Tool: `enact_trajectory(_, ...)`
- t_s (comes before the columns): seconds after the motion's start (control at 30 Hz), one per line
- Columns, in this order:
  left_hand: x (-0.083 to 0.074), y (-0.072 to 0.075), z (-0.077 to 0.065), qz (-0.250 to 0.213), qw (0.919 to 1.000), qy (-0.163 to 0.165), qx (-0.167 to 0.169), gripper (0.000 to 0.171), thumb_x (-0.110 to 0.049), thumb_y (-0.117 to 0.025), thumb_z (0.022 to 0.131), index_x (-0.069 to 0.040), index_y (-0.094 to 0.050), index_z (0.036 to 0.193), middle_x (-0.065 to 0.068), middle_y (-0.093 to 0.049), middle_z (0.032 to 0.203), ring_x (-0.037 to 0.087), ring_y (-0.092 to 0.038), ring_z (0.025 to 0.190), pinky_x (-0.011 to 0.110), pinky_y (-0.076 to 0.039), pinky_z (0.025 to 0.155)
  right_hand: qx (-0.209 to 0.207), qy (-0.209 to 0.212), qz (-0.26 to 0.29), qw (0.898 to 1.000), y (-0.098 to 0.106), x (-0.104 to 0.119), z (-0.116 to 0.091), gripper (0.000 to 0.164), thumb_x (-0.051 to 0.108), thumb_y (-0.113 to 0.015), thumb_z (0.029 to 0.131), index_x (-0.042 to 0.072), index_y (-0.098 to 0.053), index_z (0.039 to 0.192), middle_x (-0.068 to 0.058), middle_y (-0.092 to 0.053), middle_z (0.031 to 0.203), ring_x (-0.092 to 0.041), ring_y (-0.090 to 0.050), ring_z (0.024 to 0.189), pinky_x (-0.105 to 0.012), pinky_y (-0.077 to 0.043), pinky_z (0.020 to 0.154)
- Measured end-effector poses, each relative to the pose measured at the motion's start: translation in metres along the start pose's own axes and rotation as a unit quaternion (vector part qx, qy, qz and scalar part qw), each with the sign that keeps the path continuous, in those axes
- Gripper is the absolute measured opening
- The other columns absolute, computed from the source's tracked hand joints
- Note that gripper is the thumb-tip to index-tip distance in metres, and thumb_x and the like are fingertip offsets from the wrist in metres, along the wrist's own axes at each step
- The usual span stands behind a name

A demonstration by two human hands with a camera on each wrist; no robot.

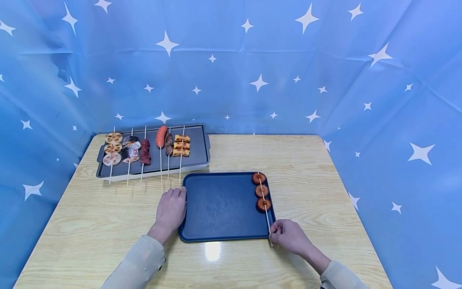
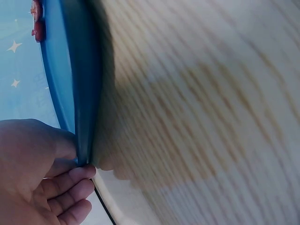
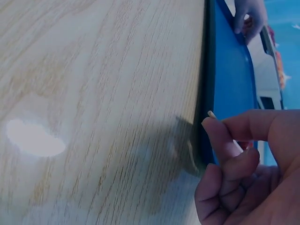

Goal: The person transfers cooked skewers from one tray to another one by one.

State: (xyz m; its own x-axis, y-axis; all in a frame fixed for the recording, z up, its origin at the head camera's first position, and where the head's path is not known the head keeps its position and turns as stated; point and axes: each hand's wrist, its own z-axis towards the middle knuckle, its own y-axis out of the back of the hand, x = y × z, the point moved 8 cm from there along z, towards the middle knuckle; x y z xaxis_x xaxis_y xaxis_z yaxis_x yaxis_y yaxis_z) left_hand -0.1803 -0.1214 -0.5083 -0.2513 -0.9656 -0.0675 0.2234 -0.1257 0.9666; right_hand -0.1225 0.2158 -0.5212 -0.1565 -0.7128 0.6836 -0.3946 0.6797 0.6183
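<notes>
A dark blue tray (image 1: 220, 206) lies on the table, with a skewer of three round brown slices (image 1: 261, 190) along its right side. My right hand (image 1: 288, 237) pinches the lower end of that skewer's stick between thumb and fingers, just past the tray's near right corner. In the right wrist view the stick's tip (image 3: 212, 114) pokes out from the fingers. My left hand (image 1: 172, 208) holds the tray's left rim. The left wrist view shows its thumb and fingers (image 2: 77, 190) pinching that rim.
A grey grill plate (image 1: 196, 140) stands at the back left, bearing several skewers: lotus root slices (image 1: 113, 148), fish-like pieces (image 1: 130, 150), dark red meat (image 1: 145, 152), a sausage (image 1: 161, 136), brown meat (image 1: 169, 143) and yellow pieces (image 1: 181, 145). Behind the wooden table (image 1: 306, 176) hangs a blue star-patterned curtain (image 1: 231, 80).
</notes>
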Motion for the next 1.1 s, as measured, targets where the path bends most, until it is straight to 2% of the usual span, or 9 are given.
enact_trajectory(0.2, 0.0, 0.0, 0.0, 0.001, 1.0, 0.0, 0.003, 0.04, -0.016, -0.07, 0.085, 0.004, -0.064, 0.119, 0.017, -0.068, 0.103, 0.033, -0.062, 0.093, 0.044, -0.052, 0.081, 0.004, 0.0, 0.0, 1.0, 0.002, 0.001, -0.001, 0.007, 0.006, -0.063, 0.073, 0.007, -0.064, 0.08, 0.005, -0.059, 0.06, -0.006, -0.047, 0.051, -0.018, -0.031, 0.045)
enact_trajectory(0.5, 0.0, 0.0, 0.001, 0.0, 0.9999, 0.003, 0.012, 0.04, -0.017, -0.069, 0.087, 0.004, -0.063, 0.121, 0.017, -0.068, 0.104, 0.032, -0.062, 0.094, 0.044, -0.051, 0.081, 0.025, 0.005, 0.008, 1.0, -0.002, 0.0, 0.002, 0.005, 0.011, -0.068, 0.078, 0.008, -0.064, 0.079, 0.005, -0.059, 0.062, -0.006, -0.049, 0.053, -0.019, -0.034, 0.047)
enact_trajectory(0.73, 0.0, 0.0, 0.0, 0.002, 0.9999, 0.006, 0.012, 0.04, -0.016, -0.068, 0.087, 0.004, -0.063, 0.121, 0.017, -0.068, 0.104, 0.032, -0.062, 0.094, 0.044, -0.051, 0.082, 0.037, 0.014, 0.013, 0.999, -0.002, 0.002, 0.001, 0.008, 0.014, -0.069, 0.082, 0.007, -0.065, 0.08, -0.002, -0.066, 0.066, -0.008, -0.053, 0.055, -0.019, -0.036, 0.048)
enact_trajectory(1.1, 0.0, 0.0, 0.0, 0.009, 0.9999, 0.003, 0.012, 0.039, -0.016, -0.067, 0.087, 0.004, -0.063, 0.121, 0.016, -0.068, 0.103, 0.033, -0.061, 0.093, 0.043, -0.051, 0.081, -0.019, -0.009, -0.019, 1.0, 0.017, 0.003, 0.007, 0.012, 0.021, -0.067, 0.088, 0.01, -0.066, 0.083, 0.0, -0.068, 0.067, -0.01, -0.057, 0.058, -0.023, -0.039, 0.052)
